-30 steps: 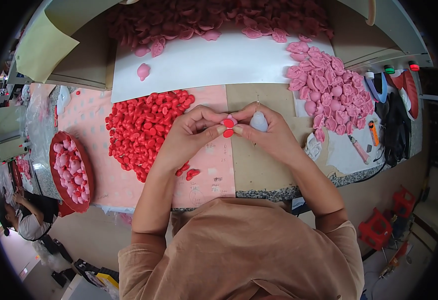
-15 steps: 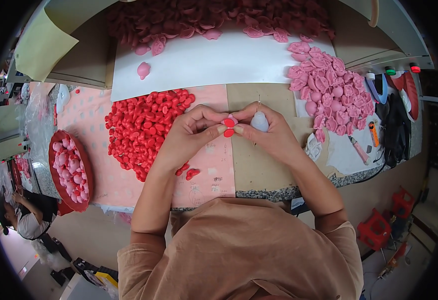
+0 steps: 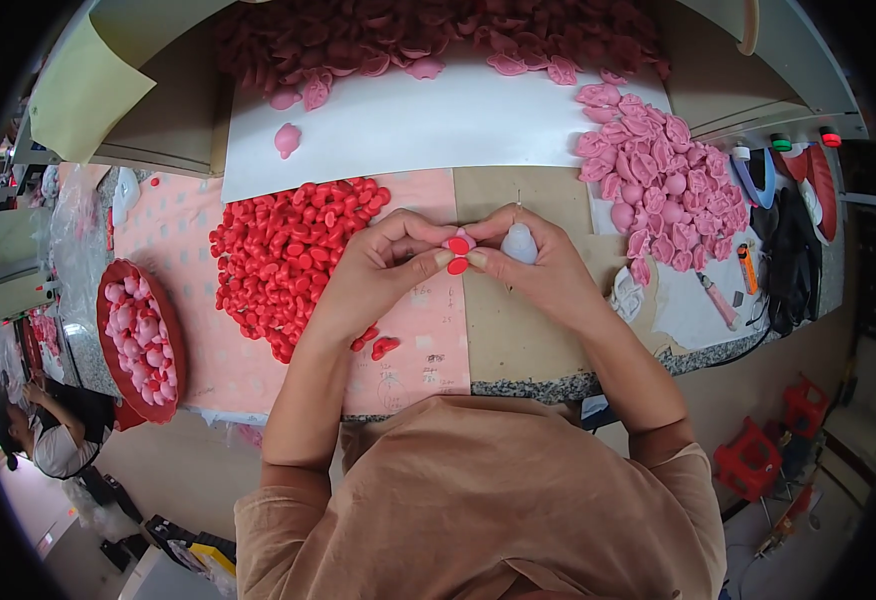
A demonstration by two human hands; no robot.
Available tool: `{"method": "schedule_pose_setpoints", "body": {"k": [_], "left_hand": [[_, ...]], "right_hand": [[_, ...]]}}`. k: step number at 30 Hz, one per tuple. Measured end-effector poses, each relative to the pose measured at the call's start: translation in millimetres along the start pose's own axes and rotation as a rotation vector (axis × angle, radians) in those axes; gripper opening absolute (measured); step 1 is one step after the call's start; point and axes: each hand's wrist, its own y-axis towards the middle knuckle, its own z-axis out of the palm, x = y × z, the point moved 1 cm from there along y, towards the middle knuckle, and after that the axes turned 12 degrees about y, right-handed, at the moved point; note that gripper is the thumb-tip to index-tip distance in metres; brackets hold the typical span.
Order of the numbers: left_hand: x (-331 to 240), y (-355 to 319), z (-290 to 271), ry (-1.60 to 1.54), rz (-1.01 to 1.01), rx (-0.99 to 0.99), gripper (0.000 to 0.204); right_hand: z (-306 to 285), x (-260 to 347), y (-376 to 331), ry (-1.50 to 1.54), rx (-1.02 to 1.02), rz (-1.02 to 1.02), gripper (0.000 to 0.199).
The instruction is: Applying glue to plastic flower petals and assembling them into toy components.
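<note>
A small red plastic piece (image 3: 458, 245) with two oval faces is pinched between the fingertips of both hands. Just behind it shows a bit of a pink plastic part (image 3: 465, 235), mostly covered by fingers. My left hand (image 3: 383, 262) is closed, thumb and forefinger pressing on the pieces from the left. From the other side, my right hand (image 3: 548, 268) pinches them with thumb and forefinger. It also keeps a small translucent bottle (image 3: 520, 243) with a thin needle tip, pointing away from me, tucked among its fingers. A heap of red pieces (image 3: 283, 260) lies beside my left hand.
Pink shell-like parts (image 3: 658, 175) are piled at the right, with more at the back on a white sheet (image 3: 398, 130). A red basin (image 3: 108, 335) of pink-and-white pieces stands left. A box cutter (image 3: 748, 268) and black cloth (image 3: 791, 255) lie right. Another person (image 3: 58, 430) sits far left.
</note>
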Motion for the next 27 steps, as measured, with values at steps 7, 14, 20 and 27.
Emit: {"method": "schedule_pose_setpoints", "body": {"k": [7,14,20,27], "left_hand": [[1.3,0.0,-0.2,0.002,0.007,-0.006,0.016],[0.5,0.4,0.4,0.004,0.009,-0.01,0.017],[0.8,0.0,-0.3,-0.015,-0.013,-0.017,0.017],[1.7,-0.9,0.2,-0.038,-0.017,-0.056,0.017]], "right_hand": [[0.3,0.8,0.0,-0.006,0.002,0.0,0.017],[-0.3,-0.6,-0.4,0.004,0.006,-0.002,0.017],[4.4,-0.7,-1.8,0.068,-0.039,0.024,0.019],[5.8,-2.8,-1.3,0.07,-0.06,0.017,0.019]]}}
